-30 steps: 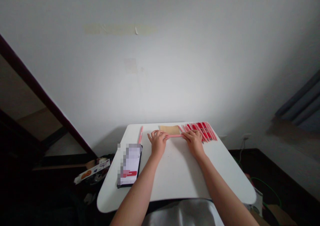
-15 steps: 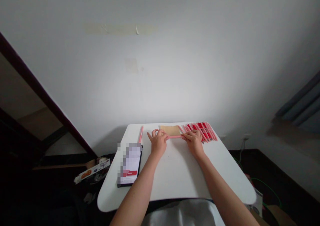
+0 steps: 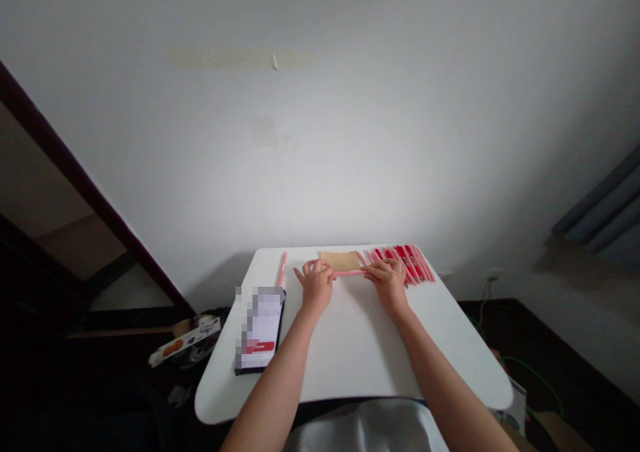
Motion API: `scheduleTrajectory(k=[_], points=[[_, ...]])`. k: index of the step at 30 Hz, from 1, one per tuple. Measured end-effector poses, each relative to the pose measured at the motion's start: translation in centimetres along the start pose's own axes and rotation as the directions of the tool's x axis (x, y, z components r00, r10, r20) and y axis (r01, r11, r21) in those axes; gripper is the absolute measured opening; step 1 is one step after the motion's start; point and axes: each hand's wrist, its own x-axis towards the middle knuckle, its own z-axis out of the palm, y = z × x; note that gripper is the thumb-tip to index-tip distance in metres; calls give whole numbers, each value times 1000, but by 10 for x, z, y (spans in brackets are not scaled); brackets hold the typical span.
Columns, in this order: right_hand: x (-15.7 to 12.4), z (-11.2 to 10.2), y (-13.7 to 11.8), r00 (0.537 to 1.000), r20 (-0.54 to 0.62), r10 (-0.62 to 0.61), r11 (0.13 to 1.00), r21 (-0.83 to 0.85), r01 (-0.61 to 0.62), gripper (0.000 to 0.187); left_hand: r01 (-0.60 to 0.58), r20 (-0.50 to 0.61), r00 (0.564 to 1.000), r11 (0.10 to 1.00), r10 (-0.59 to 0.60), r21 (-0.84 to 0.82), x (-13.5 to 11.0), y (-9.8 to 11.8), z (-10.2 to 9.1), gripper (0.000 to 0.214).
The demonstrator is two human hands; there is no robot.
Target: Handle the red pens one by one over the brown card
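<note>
Surface: small white table (image 3: 370,352), smooth, matte, rounded corners, its far edge close to a pale wall (image 3: 350,172). Wall is plain but marked by a long yellowish strip (image 3: 240,57) with a curled white flake, and by a squarish, faintly darker patch (image 3: 263,132) below it. At left a dark red trim (image 3: 75,165) runs obliquely; at right hangs grey folded fabric (image 3: 605,205). Floor is dark; a printed carton (image 3: 185,342) lies left of the table, a thin green cord (image 3: 540,372) curves at the right. Grey cloth (image 3: 370,429), softly creased, shows at the near edge. Specimen in hand: a slim pink rod (image 3: 349,273), straight, glossy along its top, lying crosswise between the hands near the table's far side. Left hand (image 3: 317,289) pinches one end, thumb and other fingers partly spread; right hand (image 3: 389,285) pinches the other end, fingers bent together. Both ends are covered by fingers, so tip shape cannot be told. Just beyond the rod: a flat tan sheet (image 3: 341,260), roughly rectangular. Beside the right hand, a row of pink and red pens (image 3: 415,264), slender, set side by side. At far left a single pink pen (image 3: 283,269) lies beyond a black-edged phone (image 3: 263,332), screen lit, partly pixelated.
</note>
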Motion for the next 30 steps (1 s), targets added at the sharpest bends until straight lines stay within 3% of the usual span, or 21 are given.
scheduleTrajectory(k=[7,12,25,30], points=[[-2,1,3,999,-4,42,999,7,-42,20,8,-51,999,998,-12,-61,-1,3,-3,19],[-2,0,1,1000,6,27,1000,11,-27,21,27,-64,997,997,-31,-72,-1,2,-3,6],[-2,1,0,1000,-29,13,1000,27,-13,15,48,-5,999,999,-48,-16,-1,0,4,29],[-2,2,4,999,-14,30,1000,3,-30,18,45,-41,998,997,-48,-57,-1,1,3,17]])
